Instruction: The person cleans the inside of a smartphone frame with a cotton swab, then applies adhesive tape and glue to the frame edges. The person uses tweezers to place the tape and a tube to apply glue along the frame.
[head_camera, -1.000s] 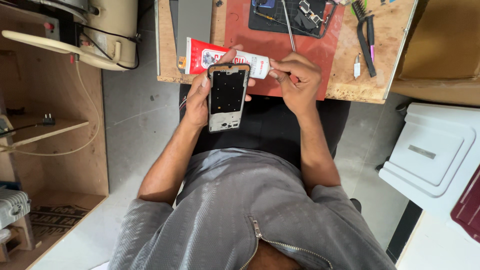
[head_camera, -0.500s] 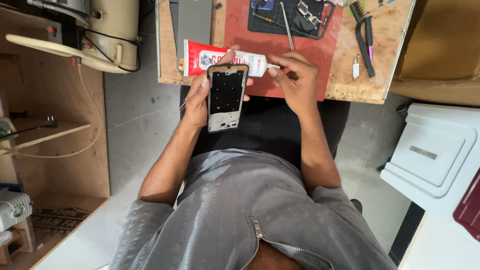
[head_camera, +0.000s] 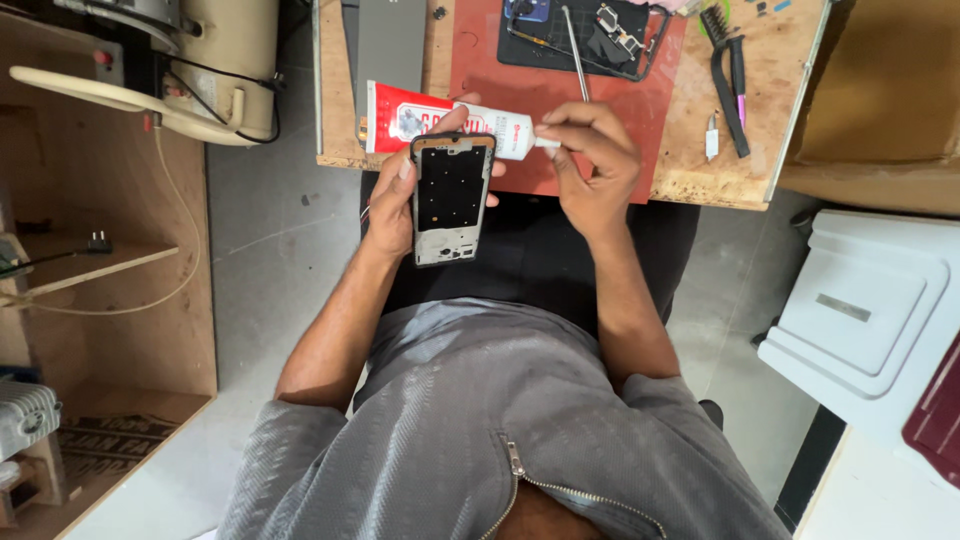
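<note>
Head view, looking straight down: your left hand (head_camera: 400, 205) grips a phone frame (head_camera: 451, 198) by its long edge, fingers wrapped behind, thumb on the side, so the open inner face points up at you. Same hand also seems to pin the red-and-white glue tube (head_camera: 440, 127) behind the frame's top end, probably to steady it. Your right hand (head_camera: 592, 160) has its fingertips pressed together, pinching the tube's white nozzle end (head_camera: 541, 142) – likely the cap, but that is too small to tell. Frame and tube hang just off the near edge of the wooden table (head_camera: 690, 170), over your lap, close to the red mat (head_camera: 560, 90).

Farther back on the mat sits a black tray (head_camera: 585, 40) with phone parts and a thin metal tool (head_camera: 575, 40) lying across it; a black brush (head_camera: 728, 80) lies toward the table's right edge. A beige sewing machine (head_camera: 190, 70) stands off the left side.

Hidden: left fingers behind the frame, most of the tube's middle, table's far edge cut off at the top
</note>
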